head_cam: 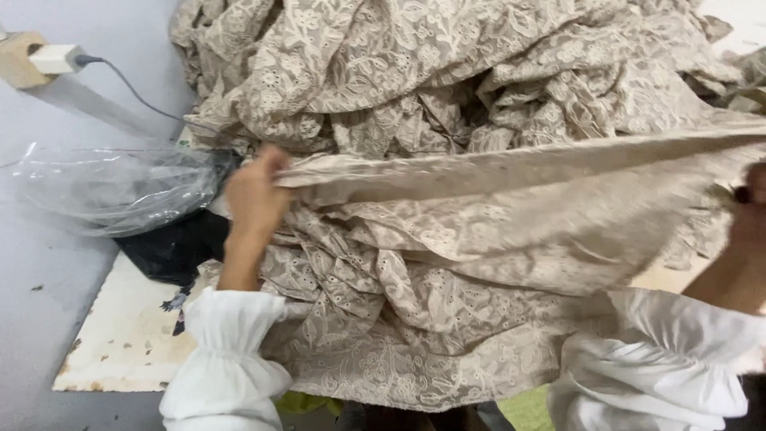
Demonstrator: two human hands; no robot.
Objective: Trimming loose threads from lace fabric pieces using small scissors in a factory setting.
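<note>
Head view: your left hand (pixel 255 195) is clenched on the folded edge of the beige embroidered fabric (pixel 447 104), pinching it at about 9 o'clock of the heap; the edge (pixel 511 168) runs taut from there toward 3 o'clock. Your right hand (pixel 754 207) sits at the frame's 3 o'clock border, blurred and mostly cut off — it looks to be at the other end of that edge, but you can't tell from here whether its fingers are closed on it. Both white gathered sleeves (pixel 227 359) show at 6 to 7 o'clock and at 5 o'clock. Judgement: you're at the stretch-out stage, edge pulled straight, bulk of the cloth still bunched from 12 down to 6 o'clock on the worn white board (pixel 120 335). Next move would need even tension on both ends so the edge stays straight. Containers: one clear plastic bag (pixel 112 187) at 9 o'clock, crumpled, nothing visible in it; dark cloth (pixel 171 247) just beneath it. Plug and grey cable (pixel 128 88) at 10 o'clock on the wall.
</note>
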